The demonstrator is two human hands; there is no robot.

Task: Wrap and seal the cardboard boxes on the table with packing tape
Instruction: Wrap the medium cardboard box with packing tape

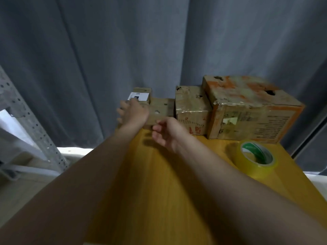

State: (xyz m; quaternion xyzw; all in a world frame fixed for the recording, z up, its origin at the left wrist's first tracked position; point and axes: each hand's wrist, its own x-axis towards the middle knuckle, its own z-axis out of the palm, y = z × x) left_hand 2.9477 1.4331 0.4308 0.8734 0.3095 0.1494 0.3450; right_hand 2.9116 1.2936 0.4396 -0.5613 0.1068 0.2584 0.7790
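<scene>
Several cardboard boxes stand in a row at the far edge of the wooden table (159, 183). The largest box (251, 110), stained orange, is at the right, with a medium box (192, 110) beside it. A small brown box (161, 110) sits left of those, and a tiny box with a white label (141, 94) is behind it. My left hand (131, 112) reaches over the small box's left side with fingers spread. My right hand (165, 134) hovers just in front of that box, fingers loosely curled, holding nothing. A roll of yellowish packing tape (255, 158) lies flat at the right.
A grey curtain (123, 50) hangs right behind the boxes. A perforated metal rack (26, 117) stands to the left, off the table. The table's left edge runs under my left forearm.
</scene>
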